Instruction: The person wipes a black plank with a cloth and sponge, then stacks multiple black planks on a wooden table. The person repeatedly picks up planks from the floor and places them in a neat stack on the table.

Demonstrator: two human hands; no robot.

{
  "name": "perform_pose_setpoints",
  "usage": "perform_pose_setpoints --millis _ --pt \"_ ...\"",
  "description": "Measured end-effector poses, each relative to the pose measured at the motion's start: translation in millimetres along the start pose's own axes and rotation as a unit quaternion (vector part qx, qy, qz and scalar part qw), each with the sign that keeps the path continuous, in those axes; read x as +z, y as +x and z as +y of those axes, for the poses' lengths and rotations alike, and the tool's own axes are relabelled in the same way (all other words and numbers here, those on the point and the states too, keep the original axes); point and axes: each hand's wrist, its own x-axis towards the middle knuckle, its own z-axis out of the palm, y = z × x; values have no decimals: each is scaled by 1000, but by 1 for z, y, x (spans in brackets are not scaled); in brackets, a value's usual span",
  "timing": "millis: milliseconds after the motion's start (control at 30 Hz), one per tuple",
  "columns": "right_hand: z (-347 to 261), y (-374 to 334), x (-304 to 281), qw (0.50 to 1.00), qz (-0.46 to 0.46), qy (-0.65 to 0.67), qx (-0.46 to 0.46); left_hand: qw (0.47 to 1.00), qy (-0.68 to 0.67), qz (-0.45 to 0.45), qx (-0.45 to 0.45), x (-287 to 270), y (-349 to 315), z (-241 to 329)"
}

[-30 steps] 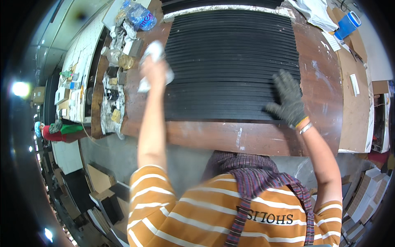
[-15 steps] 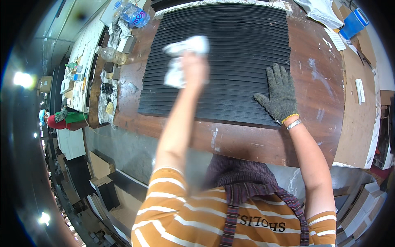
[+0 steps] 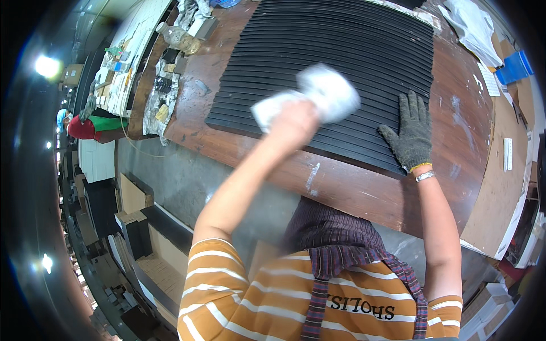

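Black strips [image 3: 341, 42] lie side by side as a broad panel on the brown wooden table [image 3: 352, 184]. My bare left hand [image 3: 294, 121] is closed on a white cloth [image 3: 330, 94], over the near left part of the strips; both are blurred by motion. The cloth spreads out on either side of the fist. My right hand [image 3: 410, 136] wears a dark grey glove with a yellow cuff edge. It lies flat with fingers spread on the right end of the strips, near their front corner.
A plastic bottle [image 3: 179, 38] lies at the table's left, near a stained sheet [image 3: 158, 99] with small blocks. White bags [image 3: 471, 28] and a blue container [image 3: 515, 67] are at the far right. Another person [image 3: 85, 126] works at the left. Cardboard boxes [image 3: 165, 256] stand below.
My left hand has swept the cloth toward me and to the right across the strips. The view has turned a little; my right hand keeps its place on the strips.
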Motion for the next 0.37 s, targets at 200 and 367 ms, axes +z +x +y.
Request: perform_pose_setpoints --millis 200,367 --pt "-5 1 -3 1000 12 -27 -7 850 64 -64 -519 -108 -80 -160" --pt "-54 -35 -25 992 -50 52 -106 872 46 169 -457 -95 -76 -145"
